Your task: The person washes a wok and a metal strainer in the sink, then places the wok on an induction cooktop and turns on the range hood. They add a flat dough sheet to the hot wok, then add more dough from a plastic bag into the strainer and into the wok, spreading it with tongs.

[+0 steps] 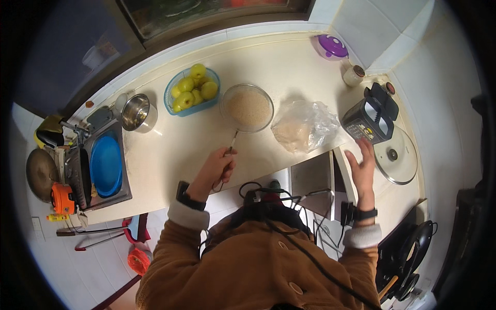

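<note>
My left hand (221,167) is closed around the handle of a round strainer (248,108), whose bowl has pale brown grains or powder in it over the counter. My right hand (362,164) has its fingers spread, with nothing between them, just below a dark grey lidded container (370,116) with two openings. Between the strainer and that container lies a clear plastic bag (306,126) with a pale beige powdery content. A glass lid (395,157) with a black knob rests right of my right hand.
A blue basket of yellow-green apples (193,91), a steel pot (137,114) and a sink with a blue basin (105,166) are on the left. A purple-lidded bowl (332,47) and a jar (353,76) stand at the back right. An open drawer (343,174) juts out below the counter.
</note>
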Demonstrator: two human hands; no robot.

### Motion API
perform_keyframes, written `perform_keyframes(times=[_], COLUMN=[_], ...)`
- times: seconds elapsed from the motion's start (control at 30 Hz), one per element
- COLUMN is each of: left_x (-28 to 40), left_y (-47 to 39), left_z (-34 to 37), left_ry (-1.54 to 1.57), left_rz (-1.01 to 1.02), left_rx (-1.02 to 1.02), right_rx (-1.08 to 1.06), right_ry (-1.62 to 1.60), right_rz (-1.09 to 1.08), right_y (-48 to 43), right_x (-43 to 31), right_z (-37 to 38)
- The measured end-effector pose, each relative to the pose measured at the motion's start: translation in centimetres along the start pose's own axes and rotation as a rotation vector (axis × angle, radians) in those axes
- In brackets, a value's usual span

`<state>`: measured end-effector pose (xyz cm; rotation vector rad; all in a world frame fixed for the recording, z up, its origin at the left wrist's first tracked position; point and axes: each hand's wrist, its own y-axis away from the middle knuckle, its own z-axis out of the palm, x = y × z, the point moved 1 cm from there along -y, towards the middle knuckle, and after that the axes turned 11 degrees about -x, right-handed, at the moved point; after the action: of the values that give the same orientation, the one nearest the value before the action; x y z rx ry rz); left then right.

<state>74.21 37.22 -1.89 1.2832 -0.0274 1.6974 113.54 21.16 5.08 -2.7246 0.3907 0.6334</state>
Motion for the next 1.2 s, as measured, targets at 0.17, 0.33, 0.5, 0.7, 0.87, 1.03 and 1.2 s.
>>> perform_keyframes(times=[0.17, 0.33, 0.5, 0.7, 0.87, 1.03, 1.2], left_x=[0.5, 0.3, 0.8, 6.7, 11.0, 9.1, 7.7], left_y=[0.2, -0.1, 0.6, 6.2, 10.8, 12.5, 8.0], left_z=[0.0, 0.9, 0.8, 2.9, 6.8, 11.7, 16.8], left_ry=[0.026, -0.002, 0.024, -0.076, -0.075, -0.043, -0.298], left_rz=[-0.025, -0.015, 0.020, 0.198, 0.218, 0.233, 0.189], left_rx=[-0.067, -0.057, -0.050, -0.048, -0.156, -0.082, -0.074], right_rx=[-0.038, 0.005, -0.038, 0.069, 0.115, 0.142, 0.222], right_ry=[-0.080, -0.125, -0.115, -0.209, -0.262, -0.317, -0.258], right_rz=[0.262, 0.308, 0.304, 0.305, 0.315, 0.306, 0.291], right_y=[6.1, 9.3, 12.5, 18.9, 25.4, 29.4, 32.3], right_x=[0.4, 1.1, 2.0, 4.4, 5.6, 6.0, 5.3], right_z=[-2.1, -3.0, -5.1, -9.7, -12.9, -15.1, -18.1])
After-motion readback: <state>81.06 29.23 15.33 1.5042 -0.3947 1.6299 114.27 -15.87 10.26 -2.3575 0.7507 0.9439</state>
